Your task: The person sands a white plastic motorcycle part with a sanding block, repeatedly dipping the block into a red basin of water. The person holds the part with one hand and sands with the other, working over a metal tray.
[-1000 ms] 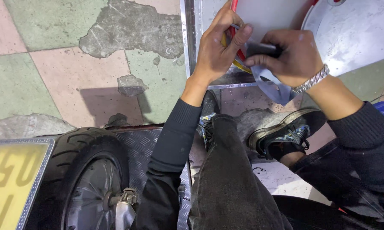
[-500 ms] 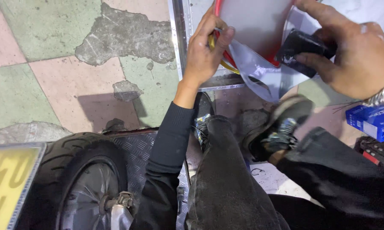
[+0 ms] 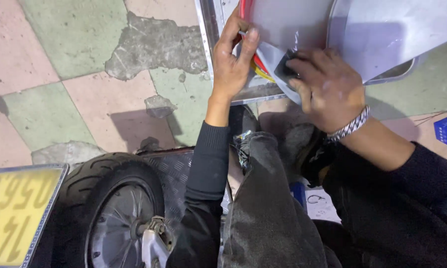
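Red and yellow wires (image 3: pixel 255 62) run along a flat silver metal panel (image 3: pixel 288 22); left hand (image 3: pixel 232 59) pinches them, while right hand (image 3: pixel 327 87), fingers curled, presses a small black box (image 3: pixel 284 69) down. Seating seems underway; steady pressure is needed.

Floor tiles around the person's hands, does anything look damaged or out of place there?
Yes. The pink and green floor tiles are broken: a large rough grey patch left of the left hand shows bare cement where the surface has gone, and a loose chunk lies below it. The right hand rests on a small black part.
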